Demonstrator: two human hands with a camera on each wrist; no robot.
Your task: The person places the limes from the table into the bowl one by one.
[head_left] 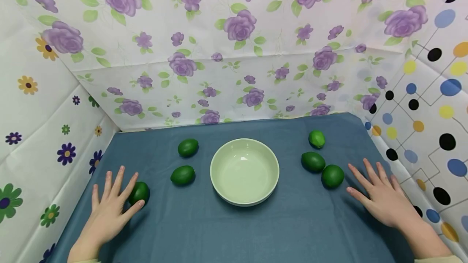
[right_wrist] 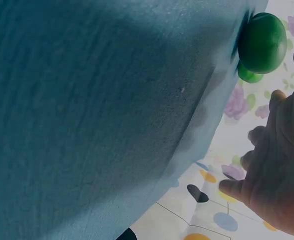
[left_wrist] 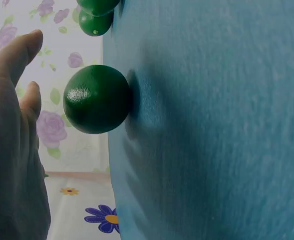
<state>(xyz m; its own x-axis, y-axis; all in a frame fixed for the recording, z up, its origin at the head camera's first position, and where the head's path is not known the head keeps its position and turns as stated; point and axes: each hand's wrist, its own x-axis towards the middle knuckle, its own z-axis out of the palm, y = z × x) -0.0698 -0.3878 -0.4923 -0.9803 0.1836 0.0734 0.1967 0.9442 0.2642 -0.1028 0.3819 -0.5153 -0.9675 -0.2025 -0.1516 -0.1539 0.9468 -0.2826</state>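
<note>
My left hand (head_left: 109,210) hovers over the table's left side with fingers spread, partly covering a dark green lime (head_left: 140,193) in the head view. In the left wrist view that lime (left_wrist: 97,99) sits on the cloth, apart from the fingers. My right hand (head_left: 385,198), fingers also spread, is above the right side, nearest to a round-looking green lime (head_left: 332,176). Beside that one lie a second lime (head_left: 313,162) and a lighter lime (head_left: 316,139). A pale green bowl (head_left: 244,171) stands in the middle with nothing in it. Neither hand holds anything.
Two more limes, an upper one (head_left: 188,148) and a lower one (head_left: 183,175), lie left of the bowl. Blue cloth (head_left: 234,234) covers the table. Patterned sheets wall it in at the back (head_left: 219,84), left (head_left: 44,161) and right (head_left: 431,133).
</note>
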